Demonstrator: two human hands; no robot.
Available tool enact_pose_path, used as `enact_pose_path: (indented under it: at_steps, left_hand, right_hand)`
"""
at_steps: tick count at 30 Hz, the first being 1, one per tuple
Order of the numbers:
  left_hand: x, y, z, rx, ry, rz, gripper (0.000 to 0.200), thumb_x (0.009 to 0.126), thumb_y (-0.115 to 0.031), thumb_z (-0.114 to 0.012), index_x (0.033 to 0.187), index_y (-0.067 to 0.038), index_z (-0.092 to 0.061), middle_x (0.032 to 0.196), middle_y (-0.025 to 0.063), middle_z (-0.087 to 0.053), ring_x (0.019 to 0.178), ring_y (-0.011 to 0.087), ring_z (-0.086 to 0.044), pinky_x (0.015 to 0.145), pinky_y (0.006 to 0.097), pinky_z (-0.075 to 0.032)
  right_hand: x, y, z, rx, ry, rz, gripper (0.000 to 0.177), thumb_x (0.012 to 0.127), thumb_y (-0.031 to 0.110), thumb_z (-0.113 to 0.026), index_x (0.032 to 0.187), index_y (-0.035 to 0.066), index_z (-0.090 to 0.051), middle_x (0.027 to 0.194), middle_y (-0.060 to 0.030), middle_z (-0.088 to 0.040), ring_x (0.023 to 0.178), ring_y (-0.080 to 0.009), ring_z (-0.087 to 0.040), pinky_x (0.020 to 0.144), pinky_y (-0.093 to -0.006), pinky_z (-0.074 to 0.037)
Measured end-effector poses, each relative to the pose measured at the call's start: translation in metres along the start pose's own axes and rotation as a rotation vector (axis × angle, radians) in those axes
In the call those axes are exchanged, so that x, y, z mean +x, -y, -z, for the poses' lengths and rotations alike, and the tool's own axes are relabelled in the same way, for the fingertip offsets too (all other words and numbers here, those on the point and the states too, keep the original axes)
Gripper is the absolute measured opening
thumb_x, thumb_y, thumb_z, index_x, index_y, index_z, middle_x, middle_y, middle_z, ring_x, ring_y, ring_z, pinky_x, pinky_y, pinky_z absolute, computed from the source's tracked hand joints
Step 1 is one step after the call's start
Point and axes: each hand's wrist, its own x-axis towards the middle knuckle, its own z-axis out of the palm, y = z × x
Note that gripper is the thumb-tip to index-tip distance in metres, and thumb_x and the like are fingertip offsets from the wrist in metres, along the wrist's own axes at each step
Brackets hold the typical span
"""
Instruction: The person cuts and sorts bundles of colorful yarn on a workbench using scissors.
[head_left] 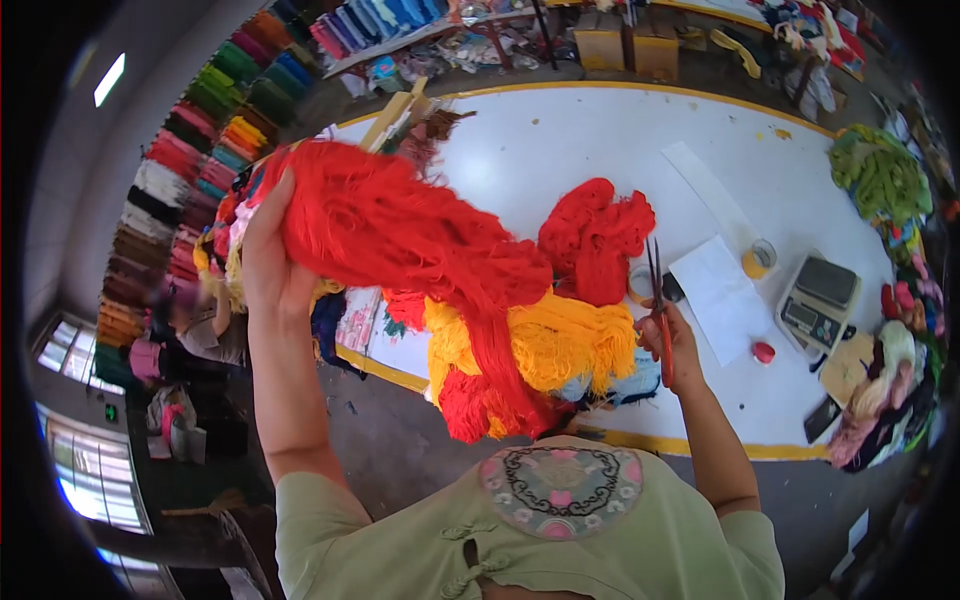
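Observation:
My left hand [275, 250] is raised at the left, closed on one end of a long bundle of red yarn [400, 215]. The bundle stretches to the right, and loose strands hang from it over the yellow yarn [560, 340] at the table's near edge. My right hand [672, 345] grips a pair of scissors [660, 310] with red handles, blades pointing up and away from me. Just left of the blades lies a separate red skein [598, 240] on the white table. Some light blue yarn [635, 378] shows beneath the yellow yarn.
On the white table [500, 150] are a white sheet of paper [720, 290], a digital scale [820, 300], a glass jar [759, 259] and a small red lid [763, 352]. Green yarn [880, 175] heaps at the right edge. Coloured yarn shelves [190, 180] line the left, where another person [210, 330] is.

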Motion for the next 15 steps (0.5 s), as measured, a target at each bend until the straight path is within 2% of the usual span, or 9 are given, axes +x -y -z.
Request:
enact_pose_path:
  at_steps: [2, 3, 6, 7, 9, 10, 11, 14, 15]
  left_hand:
    - [-0.034, 0.0, 0.016, -0.027, -0.045, 0.001, 0.036, 0.099, -0.012, -0.052, 0.131, 0.004, -0.05, 0.13, 0.0162, -0.059, 0.119, 0.0257, -0.059, 0.103, 0.0394, -0.047]
    - [-0.052, -0.001, 0.026, -0.037, -0.073, 0.0, 0.036, 0.099, -0.013, -0.053, 0.13, 0.005, -0.05, 0.129, 0.0166, -0.059, 0.117, 0.0257, -0.06, 0.101, 0.039, -0.048]
    - [-0.095, -0.008, 0.06, 0.022, -0.157, -0.172, 0.038, 0.1, -0.015, -0.051, 0.132, 0.005, -0.048, 0.132, 0.0166, -0.057, 0.119, 0.0264, -0.058, 0.102, 0.0411, -0.047]
    - [-0.107, -0.011, 0.067, -0.025, -0.181, -0.183, 0.038, 0.1, -0.014, -0.05, 0.132, 0.005, -0.048, 0.131, 0.0166, -0.058, 0.12, 0.0267, -0.058, 0.103, 0.0421, -0.047]
    - [-0.129, -0.017, 0.079, -0.115, -0.238, -0.199, 0.038, 0.1, -0.014, -0.05, 0.133, 0.004, -0.047, 0.131, 0.0167, -0.058, 0.121, 0.0274, -0.057, 0.103, 0.0439, -0.047]
    - [-0.14, -0.018, 0.084, -0.054, -0.251, -0.237, 0.039, 0.099, -0.014, -0.05, 0.134, 0.004, -0.045, 0.131, 0.0173, -0.057, 0.121, 0.0282, -0.057, 0.103, 0.0445, -0.047]
    - [-0.15, -0.019, 0.087, 0.007, -0.263, -0.275, 0.041, 0.099, -0.014, -0.05, 0.135, 0.004, -0.044, 0.131, 0.0179, -0.056, 0.122, 0.0289, -0.056, 0.103, 0.0451, -0.046]
    - [-0.166, -0.008, 0.075, 0.205, -0.23, -0.379, 0.049, 0.097, -0.017, -0.055, 0.138, 0.005, -0.038, 0.133, 0.0204, -0.053, 0.121, 0.0313, -0.056, 0.103, 0.0466, -0.046]
    - [-0.169, -0.002, 0.074, 0.229, -0.223, -0.394, 0.051, 0.097, -0.018, -0.055, 0.139, 0.005, -0.038, 0.133, 0.0207, -0.053, 0.121, 0.0315, -0.056, 0.103, 0.0466, -0.046]
  right_hand:
    - [-0.012, -0.012, -0.012, 0.04, -0.026, -0.187, 0.035, 0.092, 0.023, -0.066, 0.121, 0.008, -0.053, 0.093, -0.004, -0.062, 0.074, -0.0104, -0.058, 0.066, -0.0242, -0.045]
    - [-0.013, -0.022, -0.021, -0.006, -0.051, -0.189, 0.035, 0.091, 0.029, -0.066, 0.117, 0.009, -0.055, 0.089, -0.0036, -0.062, 0.071, -0.0109, -0.057, 0.061, -0.0231, -0.043]
    - [-0.004, -0.039, -0.044, -0.026, -0.014, -0.203, 0.041, 0.091, 0.038, -0.066, 0.117, 0.008, -0.055, 0.089, -0.0044, -0.063, 0.068, -0.0106, -0.058, 0.058, -0.0243, -0.044]
    - [0.001, -0.031, -0.053, -0.084, -0.007, -0.313, 0.048, 0.091, 0.046, -0.065, 0.116, 0.007, -0.056, 0.088, -0.0053, -0.064, 0.066, -0.0102, -0.059, 0.055, -0.0245, -0.044]
    - [0.008, -0.029, -0.058, -0.13, 0.053, -0.389, 0.052, 0.09, 0.05, -0.063, 0.116, 0.006, -0.056, 0.089, -0.0058, -0.064, 0.066, -0.0102, -0.059, 0.055, -0.0242, -0.045]
    - [0.011, -0.03, -0.06, -0.152, 0.086, -0.43, 0.054, 0.09, 0.053, -0.063, 0.116, 0.006, -0.056, 0.089, -0.006, -0.064, 0.066, -0.0102, -0.06, 0.055, -0.024, -0.045]
    - [0.014, -0.032, -0.06, -0.11, 0.075, -0.474, 0.05, 0.089, 0.044, -0.068, 0.116, 0.005, -0.056, 0.09, -0.0061, -0.064, 0.066, -0.0106, -0.059, 0.057, -0.0237, -0.046]
    - [0.032, -0.049, -0.057, -0.188, 0.003, -0.216, 0.047, 0.086, 0.031, -0.075, 0.118, 0.004, -0.054, 0.093, -0.006, -0.063, 0.073, -0.0118, -0.06, 0.063, -0.0244, -0.049]
    - [0.052, -0.072, -0.047, -0.194, 0.017, -0.086, 0.046, 0.082, 0.014, -0.076, 0.12, 0.004, -0.053, 0.097, -0.0066, -0.063, 0.082, -0.0123, -0.059, 0.071, -0.0257, -0.049]
